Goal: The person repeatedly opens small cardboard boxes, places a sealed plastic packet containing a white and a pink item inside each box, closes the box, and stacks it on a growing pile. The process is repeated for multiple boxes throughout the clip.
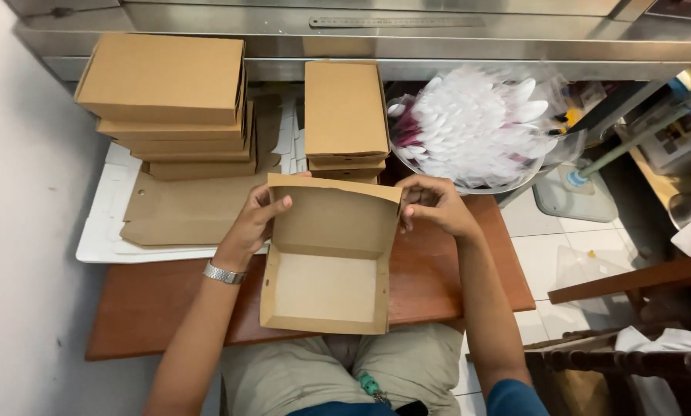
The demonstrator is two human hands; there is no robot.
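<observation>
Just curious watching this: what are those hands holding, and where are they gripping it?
An open brown cardboard box: left hand and right hand grip the raised lid's two top corners.

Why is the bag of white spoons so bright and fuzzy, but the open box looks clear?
In the head view, the bag of white spoons catches glare on its clear plastic and blurs; the open cardboard box, gripped by the left hand and right hand, is evenly lit and sharp, with soft shadow inside its lid.

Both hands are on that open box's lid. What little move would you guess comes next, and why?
Probably fold the lid down shut. The left hand and right hand grip its two corners, the box already stands formed, and closed boxes are stacked behind.
</observation>
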